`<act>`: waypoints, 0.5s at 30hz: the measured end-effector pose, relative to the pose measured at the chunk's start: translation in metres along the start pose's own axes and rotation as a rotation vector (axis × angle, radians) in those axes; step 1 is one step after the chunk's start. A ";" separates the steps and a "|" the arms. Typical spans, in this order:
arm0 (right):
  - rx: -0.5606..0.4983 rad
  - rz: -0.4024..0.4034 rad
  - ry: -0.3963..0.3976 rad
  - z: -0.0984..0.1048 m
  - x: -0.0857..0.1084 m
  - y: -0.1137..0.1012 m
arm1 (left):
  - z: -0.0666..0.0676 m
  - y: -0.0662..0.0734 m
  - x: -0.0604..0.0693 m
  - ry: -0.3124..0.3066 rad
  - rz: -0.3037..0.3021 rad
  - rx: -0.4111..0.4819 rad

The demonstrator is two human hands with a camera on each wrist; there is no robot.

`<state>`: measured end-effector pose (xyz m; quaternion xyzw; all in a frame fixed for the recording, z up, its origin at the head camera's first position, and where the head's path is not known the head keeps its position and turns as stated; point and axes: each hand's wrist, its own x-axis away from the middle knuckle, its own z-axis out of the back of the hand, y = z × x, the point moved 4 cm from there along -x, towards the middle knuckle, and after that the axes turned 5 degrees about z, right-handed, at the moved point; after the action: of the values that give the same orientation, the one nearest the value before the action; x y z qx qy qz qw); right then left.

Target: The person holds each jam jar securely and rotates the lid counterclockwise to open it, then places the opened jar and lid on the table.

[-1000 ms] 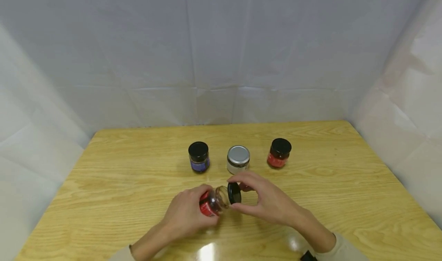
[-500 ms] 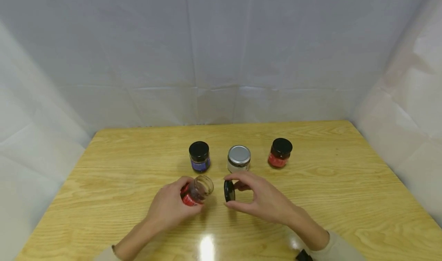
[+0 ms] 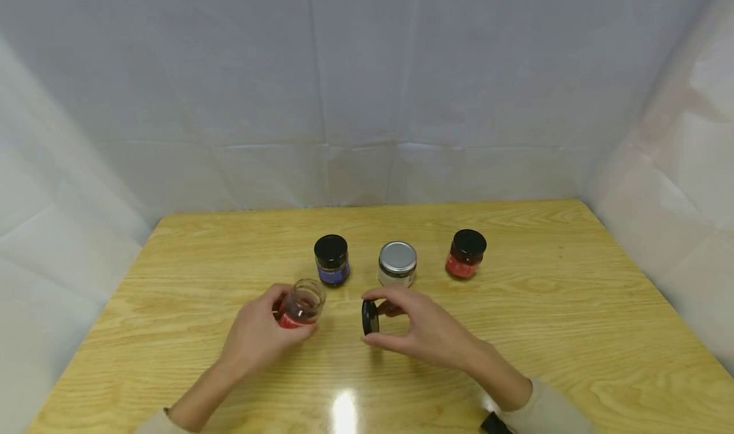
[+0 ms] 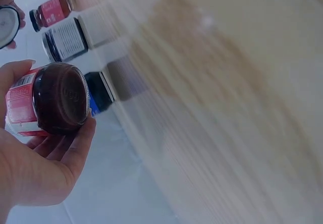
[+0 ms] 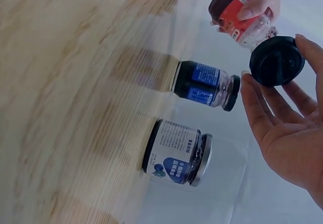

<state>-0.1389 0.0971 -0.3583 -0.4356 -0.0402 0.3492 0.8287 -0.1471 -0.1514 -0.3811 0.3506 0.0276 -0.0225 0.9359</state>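
Observation:
My left hand (image 3: 258,329) grips an uncapped glass jar (image 3: 302,303) with a red label and dark contents. The jar tilts slightly to the right, and its bottom (image 4: 63,98) faces the left wrist camera, off the table. Between thumb and fingertips, my right hand (image 3: 424,329) pinches a black lid (image 3: 369,317) on edge. A gap separates the lid from the jar's mouth. In the right wrist view the lid (image 5: 276,61) shows its dark outer face, while its pale inside (image 4: 7,26) appears in the left wrist view.
Behind my hands stand a blue-labelled jar (image 3: 332,260) with a black lid, a white-labelled jar (image 3: 397,264) with a silver lid, and a red-labelled jar (image 3: 466,254) with a black lid. The wooden table (image 3: 189,274) meets pale sheeting (image 3: 367,102) at the back and sides.
The lid has come away from the jar's mouth. My left hand has carried the jar left and turned it more upright; my right hand, still holding the lid, has shifted slightly left.

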 end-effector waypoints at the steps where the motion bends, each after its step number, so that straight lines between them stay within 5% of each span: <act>1: -0.002 0.000 -0.001 -0.001 -0.001 0.000 | 0.001 -0.002 -0.001 0.000 0.004 0.005; 15: -0.074 0.015 -0.014 -0.015 -0.016 0.005 | 0.015 -0.028 -0.020 0.020 0.044 0.094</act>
<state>-0.1484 0.0792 -0.3677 -0.4636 -0.0556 0.3570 0.8090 -0.1682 -0.1814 -0.3866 0.3947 0.0285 0.0002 0.9184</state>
